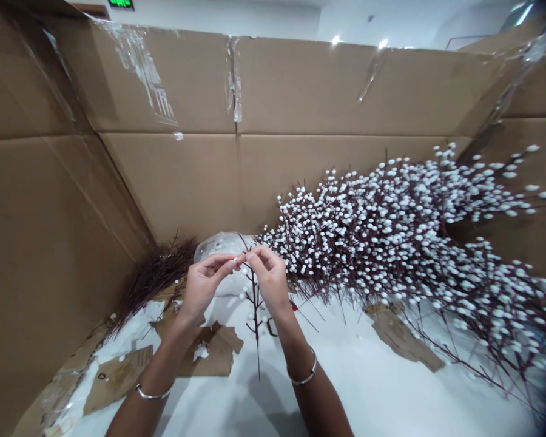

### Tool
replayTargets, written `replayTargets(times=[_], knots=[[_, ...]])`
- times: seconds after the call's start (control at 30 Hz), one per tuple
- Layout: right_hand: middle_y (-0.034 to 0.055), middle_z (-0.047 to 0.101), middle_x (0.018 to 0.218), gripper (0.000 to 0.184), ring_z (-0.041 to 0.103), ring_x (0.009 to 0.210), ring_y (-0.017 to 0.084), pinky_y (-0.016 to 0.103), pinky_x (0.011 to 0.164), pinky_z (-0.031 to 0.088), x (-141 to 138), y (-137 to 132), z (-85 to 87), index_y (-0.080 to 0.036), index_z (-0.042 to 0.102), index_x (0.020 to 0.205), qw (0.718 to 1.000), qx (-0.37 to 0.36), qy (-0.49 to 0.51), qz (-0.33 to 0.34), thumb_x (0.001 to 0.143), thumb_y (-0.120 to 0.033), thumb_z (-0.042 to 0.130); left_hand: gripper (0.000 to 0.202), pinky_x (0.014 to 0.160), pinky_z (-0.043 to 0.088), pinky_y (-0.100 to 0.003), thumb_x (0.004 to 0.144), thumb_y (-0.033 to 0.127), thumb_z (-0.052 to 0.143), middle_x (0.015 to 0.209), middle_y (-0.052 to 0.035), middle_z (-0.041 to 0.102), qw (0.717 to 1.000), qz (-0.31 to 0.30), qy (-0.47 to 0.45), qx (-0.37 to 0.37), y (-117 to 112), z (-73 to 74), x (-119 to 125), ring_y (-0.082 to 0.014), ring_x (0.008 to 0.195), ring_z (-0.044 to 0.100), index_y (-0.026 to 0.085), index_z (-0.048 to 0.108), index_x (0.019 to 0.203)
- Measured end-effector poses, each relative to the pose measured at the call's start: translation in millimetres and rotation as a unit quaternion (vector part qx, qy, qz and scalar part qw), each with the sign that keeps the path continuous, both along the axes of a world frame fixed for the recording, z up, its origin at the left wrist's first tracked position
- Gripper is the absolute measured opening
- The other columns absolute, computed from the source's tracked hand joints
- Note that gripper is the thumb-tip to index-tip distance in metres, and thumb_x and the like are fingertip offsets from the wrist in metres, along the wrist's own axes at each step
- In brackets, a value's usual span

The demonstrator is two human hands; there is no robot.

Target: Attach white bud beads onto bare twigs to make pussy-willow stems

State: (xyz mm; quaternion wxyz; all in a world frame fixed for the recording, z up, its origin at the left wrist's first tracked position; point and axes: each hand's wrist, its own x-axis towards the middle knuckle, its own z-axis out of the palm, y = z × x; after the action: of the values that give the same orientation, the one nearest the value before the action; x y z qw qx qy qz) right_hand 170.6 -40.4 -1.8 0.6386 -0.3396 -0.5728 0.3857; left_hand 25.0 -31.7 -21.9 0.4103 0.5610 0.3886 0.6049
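The left hand (pixel 204 286) and the right hand (pixel 270 280) were both closed into a pinch, reaching toward each other, and a small white bud (pixel 236 260) sat between their fingertips. How much of it each hand gripped was too small to tell. A thin dark twig (pixel 255 315) lay just below the hands, its long axis running almost straight away from the person with a slight tilt, and its bare lower end pointed back toward the person's body. It was nearer the right hand, passing just beside that hand's inner edge, with a few white buds along it, though it could not be told whether either hand touched it. Behind the hands was a clear plastic bag (pixel 221 246). A big heap of white-budded branches (pixel 391 243) spread away to the right — a bundle of bare dark twigs (pixel 157 279) lay to the left. Brown cardboard scraps (pixel 209 352) lay on the white table (pixel 368 382), and a cardboard wall (pixel 164 79) rose behind it all — each wrist wore a metal bangle (pixel 307 376).
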Motion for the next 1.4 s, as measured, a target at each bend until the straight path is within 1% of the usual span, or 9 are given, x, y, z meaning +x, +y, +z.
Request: replayTargets(times=[0.13,0.23,0.43,0.57,0.77,0.93,1.13,1.23,1.4], knots=[[0.0022,0.071,0.083,0.017,0.065,0.086,0.018,0.033,0.087,0.049,-1,2,-2.3,-0.021,0.066,0.076,0.999,-0.020,-0.006,0.036,0.088,-0.029,0.055,0.025,0.072,0.054,-0.026,0.074,0.034,0.078,0.083,-0.0062,0.076,0.999,0.041,-0.003,0.005,-1,3.8,-7,-0.0165,0.075,0.069,0.016,0.076,0.091],[0.0028,0.071,0.084,0.017,0.066,0.087,0.019,0.034,0.087,0.049,-3,2,-3.6,-0.021,0.067,0.076,0.999,-0.018,-0.024,0.044,0.087,-0.029,0.057,0.024,0.075,0.054,-0.027,0.074,0.033,0.078,0.085,-0.0063,0.077,0.999,0.049,-0.007,0.012,-3,7.7,-10,-0.0175,0.080,0.069,0.017,0.077,0.091],[0.0037,0.072,0.085,0.016,0.066,0.088,0.020,0.034,0.086,0.049,-8,2,-3.8,-0.020,0.066,0.075,0.999,-0.007,-0.030,0.039,0.086,-0.029,0.058,0.021,0.077,0.055,-0.028,0.072,0.032,0.079,0.091,-0.0070,0.076,0.999,0.042,-0.006,0.026,-2,13.0,-11,-0.0191,0.085,0.069,0.017,0.077,0.087],[0.0034,0.071,0.085,0.016,0.066,0.088,0.020,0.034,0.086,0.049,-9,2,-3.3,-0.020,0.066,0.075,0.999,-0.005,-0.045,0.026,0.086,-0.029,0.058,0.016,0.078,0.055,-0.028,0.073,0.030,0.078,0.090,-0.0055,0.076,0.999,0.027,-0.001,0.040,-2,13.0,-12,-0.0187,0.086,0.069,0.019,0.078,0.084],[0.0024,0.069,0.081,0.016,0.064,0.083,0.019,0.032,0.082,0.048,-11,2,-5.4,-0.020,0.066,0.074,0.998,0.011,-0.069,0.002,0.085,-0.028,0.058,0.013,0.083,0.055,-0.031,0.075,0.029,0.077,0.092,-0.0056,0.076,0.997,0.023,0.014,0.070,-2,11.6,-14,-0.0196,0.089,0.069,0.021,0.079,0.084],[0.0020,0.069,0.083,0.015,0.064,0.084,0.018,0.031,0.083,0.047,-12,1,-5.4,-0.021,0.066,0.075,0.995,0.026,-0.091,-0.013,0.086,-0.027,0.058,0.012,0.085,0.055,-0.033,0.076,0.031,0.076,0.090,-0.0065,0.076,0.994,0.045,0.043,0.094,-2,11.6,-15,-0.0206,0.087,0.069,0.022,0.079,0.083],[0.0022,0.068,0.082,0.016,0.063,0.085,0.018,0.031,0.082,0.046,-10,0,-3.8,-0.021,0.067,0.076,0.991,0.043,-0.121,-0.026,0.087,-0.024,0.056,0.009,0.085,0.053,-0.032,0.080,0.027,0.073,0.089,-0.0051,0.075,0.986,0.057,0.080,0.134,-1,10.2,-16,-0.0189,0.087,0.068,0.023,0.079,0.086],[0.0021,0.068,0.083,0.016,0.063,0.085,0.018,0.030,0.081,0.047,-10,0,-4.0,-0.021,0.067,0.077,0.990,0.050,-0.130,-0.026,0.088,-0.024,0.056,0.009,0.084,0.053,-0.032,0.080,0.027,0.072,0.089,-0.0048,0.075,0.983,0.066,0.094,0.144,-1,10.1,-16,-0.0190,0.087,0.068,0.023,0.079,0.085],[0.0024,0.068,0.085,0.017,0.063,0.087,0.018,0.031,0.083,0.046,-11,3,-7.1,-0.021,0.067,0.079,0.988,0.056,-0.139,-0.029,0.090,-0.027,0.055,0.010,0.085,0.052,-0.033,0.081,0.029,0.071,0.087,-0.0046,0.075,0.977,0.081,0.117,0.160,-1,9.8,-15,-0.0195,0.087,0.068,0.024,0.078,0.084]])
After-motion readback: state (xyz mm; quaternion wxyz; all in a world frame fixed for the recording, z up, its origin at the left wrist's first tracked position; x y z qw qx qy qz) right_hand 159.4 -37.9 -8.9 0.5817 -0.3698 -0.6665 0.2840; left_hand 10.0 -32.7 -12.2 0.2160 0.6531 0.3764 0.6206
